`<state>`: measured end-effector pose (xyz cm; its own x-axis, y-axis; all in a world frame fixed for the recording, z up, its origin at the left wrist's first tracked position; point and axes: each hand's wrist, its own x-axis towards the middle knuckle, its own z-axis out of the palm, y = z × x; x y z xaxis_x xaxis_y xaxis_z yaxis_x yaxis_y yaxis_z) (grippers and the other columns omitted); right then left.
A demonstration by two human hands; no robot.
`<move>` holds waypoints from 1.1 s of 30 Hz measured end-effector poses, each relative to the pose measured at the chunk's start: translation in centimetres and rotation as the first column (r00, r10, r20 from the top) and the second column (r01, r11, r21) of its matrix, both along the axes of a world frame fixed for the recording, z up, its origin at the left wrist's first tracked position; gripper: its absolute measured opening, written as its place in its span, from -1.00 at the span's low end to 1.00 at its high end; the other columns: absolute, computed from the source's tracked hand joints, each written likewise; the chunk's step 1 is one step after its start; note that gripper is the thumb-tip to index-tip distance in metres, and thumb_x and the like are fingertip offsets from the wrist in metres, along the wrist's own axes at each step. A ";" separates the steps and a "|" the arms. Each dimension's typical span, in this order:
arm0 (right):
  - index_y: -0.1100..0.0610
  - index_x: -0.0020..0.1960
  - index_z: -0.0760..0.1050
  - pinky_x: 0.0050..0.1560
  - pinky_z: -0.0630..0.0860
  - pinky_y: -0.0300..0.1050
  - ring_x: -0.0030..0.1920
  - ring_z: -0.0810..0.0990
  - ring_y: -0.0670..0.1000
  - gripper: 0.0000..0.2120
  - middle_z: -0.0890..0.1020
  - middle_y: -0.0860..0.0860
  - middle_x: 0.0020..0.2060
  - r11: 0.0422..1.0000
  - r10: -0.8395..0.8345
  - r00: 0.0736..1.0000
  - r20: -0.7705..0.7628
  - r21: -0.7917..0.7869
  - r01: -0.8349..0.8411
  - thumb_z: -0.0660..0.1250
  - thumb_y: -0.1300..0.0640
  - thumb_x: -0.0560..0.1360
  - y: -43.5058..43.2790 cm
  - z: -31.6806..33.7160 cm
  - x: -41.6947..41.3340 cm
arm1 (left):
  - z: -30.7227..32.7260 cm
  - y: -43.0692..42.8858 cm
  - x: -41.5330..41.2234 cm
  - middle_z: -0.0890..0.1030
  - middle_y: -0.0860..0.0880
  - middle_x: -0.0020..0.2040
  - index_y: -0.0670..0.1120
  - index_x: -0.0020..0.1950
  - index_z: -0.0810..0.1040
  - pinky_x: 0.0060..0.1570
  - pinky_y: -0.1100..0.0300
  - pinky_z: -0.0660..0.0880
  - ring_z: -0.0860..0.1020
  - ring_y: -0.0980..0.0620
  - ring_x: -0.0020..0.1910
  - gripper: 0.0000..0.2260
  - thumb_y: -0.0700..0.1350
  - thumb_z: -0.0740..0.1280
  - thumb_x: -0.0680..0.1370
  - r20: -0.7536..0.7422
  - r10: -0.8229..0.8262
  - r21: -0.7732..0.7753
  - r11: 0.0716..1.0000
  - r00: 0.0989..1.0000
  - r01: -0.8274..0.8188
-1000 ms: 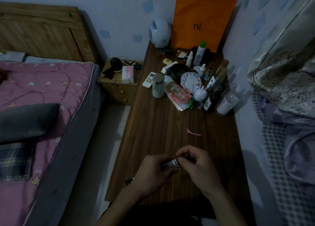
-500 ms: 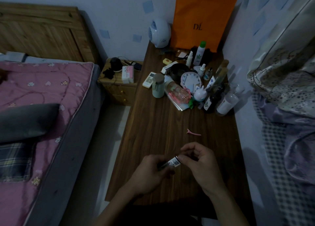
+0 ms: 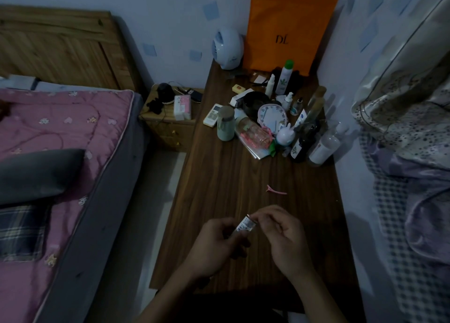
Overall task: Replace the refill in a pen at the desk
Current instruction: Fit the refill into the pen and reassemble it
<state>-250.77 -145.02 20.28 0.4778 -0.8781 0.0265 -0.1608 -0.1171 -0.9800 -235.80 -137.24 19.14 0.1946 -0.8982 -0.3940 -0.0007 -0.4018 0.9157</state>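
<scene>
Over the near part of the wooden desk (image 3: 219, 201), both hands meet at a thin pen or refill pack with a white barcode label (image 3: 245, 225). My left hand (image 3: 214, 244) grips its lower part, fingers curled round it. My right hand (image 3: 282, 235) pinches its upper end between thumb and fingers. The item tilts up toward the right. Most of its length is hidden inside my left hand, so I cannot tell whether it is a pen or a refill pack.
A pink hair clip (image 3: 276, 190) lies on the desk just beyond my hands. Several bottles, a small clock (image 3: 271, 118) and a remote crowd the far end before an orange bag (image 3: 287, 30). A bed (image 3: 60, 164) runs along the left.
The labelled end has risen and tilted more upright. My right hand's fingertips shifted up along it; both hands moved slightly away from me.
</scene>
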 end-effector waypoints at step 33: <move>-0.12 -0.02 0.66 -0.06 0.59 -0.15 -0.02 0.69 -0.10 -0.85 0.73 -0.08 -0.07 0.915 -0.013 0.996 -0.083 0.402 0.045 0.46 0.03 0.41 0.2 -4.4 -0.2 | -2.5 0.0 0.3 0.68 -0.03 -0.32 -0.04 -0.21 0.69 -0.36 0.32 0.47 0.59 0.15 -0.34 -0.88 -0.01 0.46 0.46 -0.055 0.093 0.009 0.996 0.994 -0.092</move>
